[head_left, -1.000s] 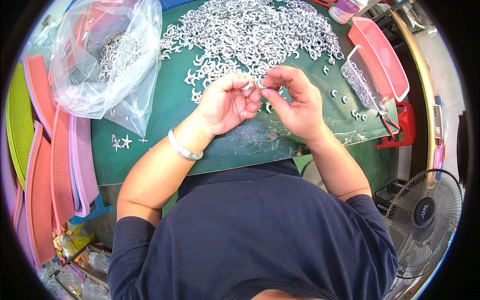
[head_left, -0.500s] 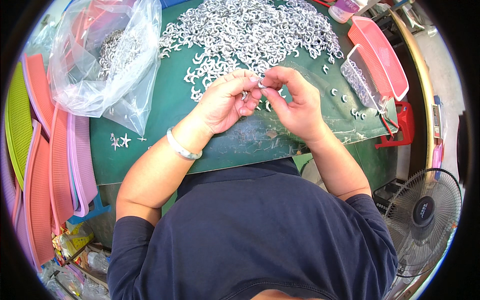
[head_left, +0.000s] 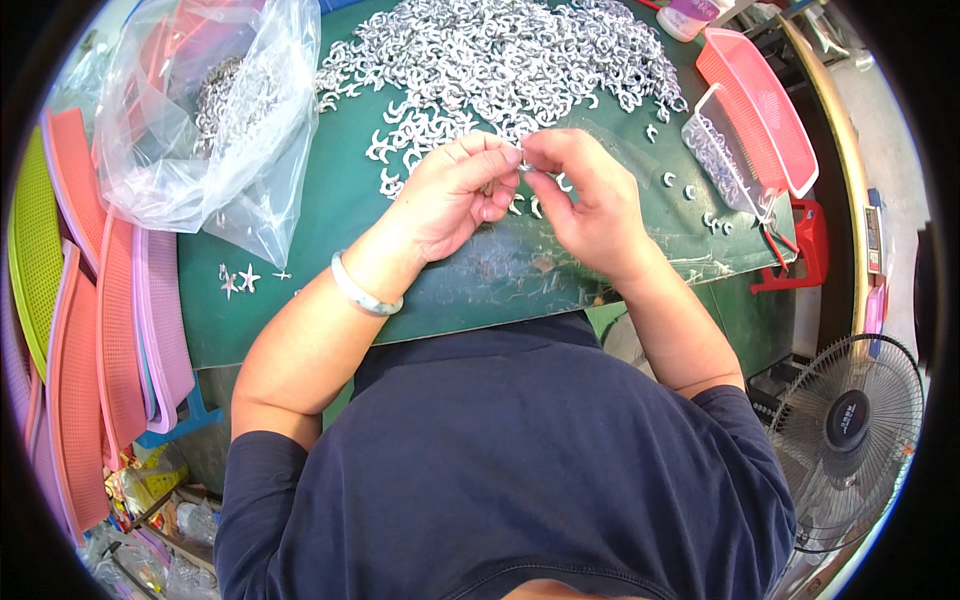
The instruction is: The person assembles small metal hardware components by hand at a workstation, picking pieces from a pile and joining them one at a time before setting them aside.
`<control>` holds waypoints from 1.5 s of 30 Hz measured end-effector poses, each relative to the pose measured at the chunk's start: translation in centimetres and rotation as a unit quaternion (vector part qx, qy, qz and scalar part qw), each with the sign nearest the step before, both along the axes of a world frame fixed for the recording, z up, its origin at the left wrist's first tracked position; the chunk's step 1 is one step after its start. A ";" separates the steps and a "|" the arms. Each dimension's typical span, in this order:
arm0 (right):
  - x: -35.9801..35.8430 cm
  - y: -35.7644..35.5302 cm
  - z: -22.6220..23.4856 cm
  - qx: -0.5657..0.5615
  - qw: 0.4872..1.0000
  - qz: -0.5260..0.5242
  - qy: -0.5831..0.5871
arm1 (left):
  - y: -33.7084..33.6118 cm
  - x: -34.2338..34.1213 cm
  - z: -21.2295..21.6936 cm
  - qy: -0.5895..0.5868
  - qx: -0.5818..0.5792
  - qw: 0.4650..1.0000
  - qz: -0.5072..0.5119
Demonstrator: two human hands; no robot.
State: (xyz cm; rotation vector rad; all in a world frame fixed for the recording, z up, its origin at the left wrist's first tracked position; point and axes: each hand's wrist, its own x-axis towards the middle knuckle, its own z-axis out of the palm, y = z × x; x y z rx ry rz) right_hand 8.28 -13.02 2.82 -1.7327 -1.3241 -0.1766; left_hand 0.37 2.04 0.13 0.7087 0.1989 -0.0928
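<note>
A small silvery piece sits between the fingertips of both hands, mostly hidden, so its exact shape is unclear. My left hand is closed, pinching it with thumb and forefinger while the other fingers curl in. From the other side, the bent thumb and forefinger of my right hand meet the same piece. Just beyond the hands spreads a large heap of silvery crescent-shaped pieces. A few loose crescents lie under the fingers on the green tabletop.
A clear plastic bag holding small metal pieces stands at the left, near a few star-shaped pieces. On the right are a clear basket of pieces, a pink basket, red-handled pliers and a fan. Colored baskets stack left.
The right thumb and forefinger have shifted slightly at the small piece, which shows less now. Both hands stay in nearly the same place.
</note>
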 end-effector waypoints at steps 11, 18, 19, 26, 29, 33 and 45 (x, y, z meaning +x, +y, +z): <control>0.5 -1.2 -1.6 -0.217 0.971 -0.014 -0.101 | 0.9 -0.1 0.1 0.044 0.096 0.991 0.079; 0.4 -1.1 -1.6 -0.231 0.962 -0.012 -0.144 | 0.3 -0.6 1.3 0.080 0.286 0.954 0.028; 0.5 -1.2 -1.7 -0.228 0.962 -0.010 -0.152 | 0.3 -0.6 1.1 0.066 0.326 0.943 0.025; 1.2 -1.7 -2.5 -0.086 0.996 0.016 0.034 | -0.1 -0.8 0.4 0.006 0.460 0.888 -0.014; 1.0 -1.7 -1.8 -0.067 0.990 0.031 0.117 | -0.6 -0.9 0.4 -0.016 0.468 0.883 -0.014; 1.1 -1.9 -1.6 -0.063 0.994 0.013 0.087 | -0.4 -0.7 0.5 -0.031 0.481 0.876 0.009; 1.5 -2.8 -1.3 -0.211 0.976 -0.006 -0.047 | 0.5 -0.6 0.5 0.004 0.071 0.997 -0.010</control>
